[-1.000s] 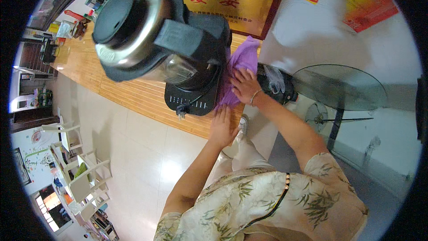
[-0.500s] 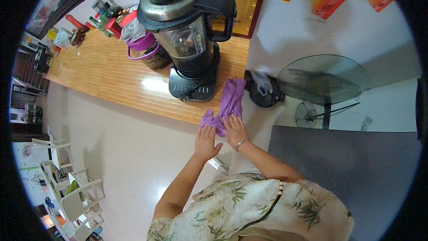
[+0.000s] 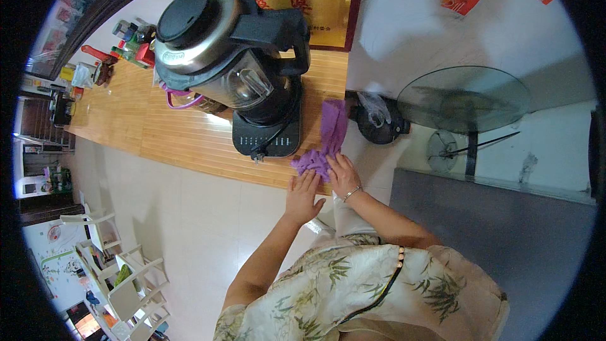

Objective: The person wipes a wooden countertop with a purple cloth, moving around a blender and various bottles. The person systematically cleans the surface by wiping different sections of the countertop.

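Both hands rest at the near edge of the long wooden countertop [image 3: 158, 132]. The right hand [image 3: 343, 175] lies palm down with fingers spread, pressing onto the near end of the crumpled purple cloth [image 3: 325, 145]; it is flat on the fabric rather than clenched around it. The left hand [image 3: 302, 197] lies open and flat just beside it, its fingertips reaching the cloth's near edge.

From the hands the cloth runs away toward the wall, its long axis roughly straight ahead and slightly to the right, so the right hand sits more squarely on it and the left hand only at its fringe. Its far end rises alongside the right flank of the black blender base [image 3: 265, 132], touching or nearly touching it.

The cloth looks soft and thin, bunched into wrinkles near the hands and smoother, strip-like, farther out. The blender's steel-banded jar with black lid [image 3: 202, 38] looms above the base.
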A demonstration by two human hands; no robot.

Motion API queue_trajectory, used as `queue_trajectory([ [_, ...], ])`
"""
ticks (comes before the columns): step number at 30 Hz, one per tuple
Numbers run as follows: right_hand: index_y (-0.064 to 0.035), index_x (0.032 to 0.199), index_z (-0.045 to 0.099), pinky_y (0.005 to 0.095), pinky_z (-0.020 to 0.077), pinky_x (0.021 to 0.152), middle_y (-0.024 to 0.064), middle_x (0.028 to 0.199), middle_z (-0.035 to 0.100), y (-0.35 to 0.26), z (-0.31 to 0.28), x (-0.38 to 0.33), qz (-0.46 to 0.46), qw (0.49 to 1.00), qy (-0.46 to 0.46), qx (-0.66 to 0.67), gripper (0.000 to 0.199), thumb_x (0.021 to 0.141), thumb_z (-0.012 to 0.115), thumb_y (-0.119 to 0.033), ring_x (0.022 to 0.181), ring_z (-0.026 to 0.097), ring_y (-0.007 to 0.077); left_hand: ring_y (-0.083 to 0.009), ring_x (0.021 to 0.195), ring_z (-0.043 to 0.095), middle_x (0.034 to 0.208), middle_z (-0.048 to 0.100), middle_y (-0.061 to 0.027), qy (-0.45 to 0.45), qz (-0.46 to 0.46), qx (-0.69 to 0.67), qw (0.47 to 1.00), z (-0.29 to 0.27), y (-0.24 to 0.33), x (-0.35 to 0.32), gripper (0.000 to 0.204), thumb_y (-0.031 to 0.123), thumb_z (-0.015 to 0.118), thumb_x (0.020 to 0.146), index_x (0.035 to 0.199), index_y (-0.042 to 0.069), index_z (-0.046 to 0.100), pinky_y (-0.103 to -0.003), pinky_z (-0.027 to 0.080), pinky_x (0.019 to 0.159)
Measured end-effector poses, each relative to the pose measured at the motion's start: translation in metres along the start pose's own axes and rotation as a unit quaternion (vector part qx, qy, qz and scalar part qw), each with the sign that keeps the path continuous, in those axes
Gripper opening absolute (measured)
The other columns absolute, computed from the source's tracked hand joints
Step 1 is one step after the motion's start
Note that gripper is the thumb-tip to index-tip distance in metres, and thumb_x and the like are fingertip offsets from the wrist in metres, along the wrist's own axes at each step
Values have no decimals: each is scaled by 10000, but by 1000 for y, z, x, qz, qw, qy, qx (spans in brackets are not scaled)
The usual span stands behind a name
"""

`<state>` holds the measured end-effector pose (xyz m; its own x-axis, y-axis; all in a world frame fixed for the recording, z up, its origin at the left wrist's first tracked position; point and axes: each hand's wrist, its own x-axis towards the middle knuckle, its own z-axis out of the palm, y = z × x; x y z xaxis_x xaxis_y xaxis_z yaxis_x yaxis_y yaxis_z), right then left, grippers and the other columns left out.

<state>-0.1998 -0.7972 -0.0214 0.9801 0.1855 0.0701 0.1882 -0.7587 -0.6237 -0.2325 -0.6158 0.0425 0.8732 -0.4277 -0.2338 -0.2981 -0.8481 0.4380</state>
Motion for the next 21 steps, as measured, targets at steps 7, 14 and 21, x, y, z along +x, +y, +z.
queue_trajectory([
  [7,-141,1215,581,435,483,760,198,977,614,7,-45,91,94,979,176,28,390,848,639,-257,908,595,367,-285,1328,382,1404,447,-111,47,-39,-16,998,-3,-14,-13,605,294,684,794,1328,98,478,-527,209,1101],
  [14,-95,1057,626,426,486,774,183,974,607,23,-10,100,193,977,76,51,289,827,673,-263,921,595,355,-282,1322,387,1382,467,-111,61,-51,6,997,-8,-21,-19,542,259,674,809,1301,103,507,-531,205,1098],
  [21,-38,1128,609,409,479,834,204,1067,634,28,26,77,316,925,123,172,446,855,637,-389,984,609,353,-302,1317,385,1376,470,-121,81,-66,1,995,-6,-29,-21,516,247,671,810,1282,100,523,-532,219,1094],
])
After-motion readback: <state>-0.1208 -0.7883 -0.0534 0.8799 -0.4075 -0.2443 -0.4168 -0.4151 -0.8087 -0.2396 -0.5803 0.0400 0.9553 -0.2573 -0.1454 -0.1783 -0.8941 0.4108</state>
